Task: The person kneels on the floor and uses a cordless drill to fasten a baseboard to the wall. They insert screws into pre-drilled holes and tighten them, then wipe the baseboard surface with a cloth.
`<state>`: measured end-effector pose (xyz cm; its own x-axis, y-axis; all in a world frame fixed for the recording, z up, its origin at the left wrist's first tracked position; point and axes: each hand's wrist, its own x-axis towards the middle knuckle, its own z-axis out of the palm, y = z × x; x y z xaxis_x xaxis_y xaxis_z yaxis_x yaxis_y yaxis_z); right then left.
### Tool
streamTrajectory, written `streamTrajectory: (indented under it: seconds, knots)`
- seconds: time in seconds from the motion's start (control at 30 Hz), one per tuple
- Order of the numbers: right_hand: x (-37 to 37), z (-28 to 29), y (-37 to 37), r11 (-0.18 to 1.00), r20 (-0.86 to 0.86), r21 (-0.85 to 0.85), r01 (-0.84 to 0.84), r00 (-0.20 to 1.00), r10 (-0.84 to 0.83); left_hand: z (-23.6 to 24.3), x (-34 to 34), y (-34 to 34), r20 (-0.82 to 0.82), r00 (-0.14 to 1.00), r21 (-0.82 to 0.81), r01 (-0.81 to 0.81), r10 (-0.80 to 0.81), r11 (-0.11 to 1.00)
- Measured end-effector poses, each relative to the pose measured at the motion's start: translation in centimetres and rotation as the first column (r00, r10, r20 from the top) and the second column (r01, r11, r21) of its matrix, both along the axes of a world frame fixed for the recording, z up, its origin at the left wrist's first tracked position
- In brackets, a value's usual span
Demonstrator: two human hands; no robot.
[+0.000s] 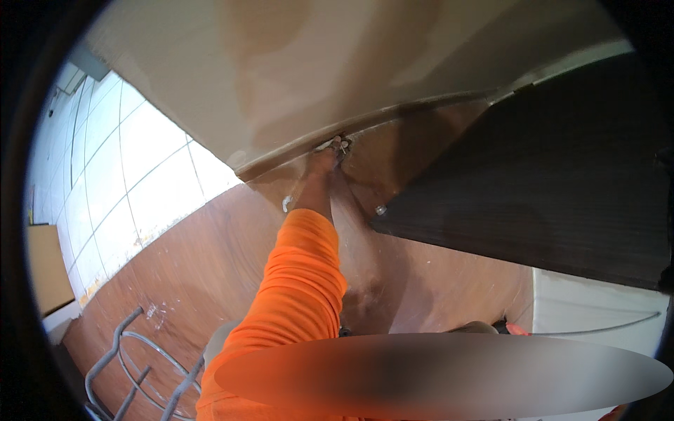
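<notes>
My left hand (328, 156) reaches out in an orange sleeve to the foot of a beige wall (267, 84), where the wall meets the brown floor (189, 259). Its fingers are closed together at the joint, with whitish, paste-like material (324, 145) around them; what they grip is too small to make out. A small white lump (287, 203) lies on the floor beside the forearm. Another pale lump (381, 210) sits near the corner of a dark wood-grain panel (533, 168). My right hand is not in view.
Bent grey metal tubes (116, 351) stand at lower left. White square tiles (119, 154) cover the area at left, with a tan box (49, 266) at its edge. The dark panel spreads across the right side. A thin cable (604, 328) runs at lower right. A blurred patch hides the bottom.
</notes>
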<state>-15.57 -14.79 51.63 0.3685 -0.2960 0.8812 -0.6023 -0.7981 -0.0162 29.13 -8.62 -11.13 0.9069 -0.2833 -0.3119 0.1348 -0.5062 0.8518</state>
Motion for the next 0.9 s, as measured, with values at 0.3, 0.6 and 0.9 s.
streamTrajectory:
  seconds: [0.3,0.6,0.9]
  knots:
    - [-7.7,-11.3,1.8,0.956,0.105,0.283,0.08,0.988,-0.114,4.0,-1.1,-0.2,-0.654,0.756,-0.549,-0.491,0.017,0.676]
    - [-8.7,-12.9,1.7,0.944,0.141,0.32,0.083,0.981,-0.134,4.2,-1.8,-0.4,-0.697,0.716,-0.616,-0.565,-0.045,0.549]
    - [-9.7,-12.3,2.0,0.944,0.16,0.313,0.101,0.974,-0.158,4.8,-1.7,0.0,-0.711,0.693,-0.637,-0.56,-0.123,0.53]
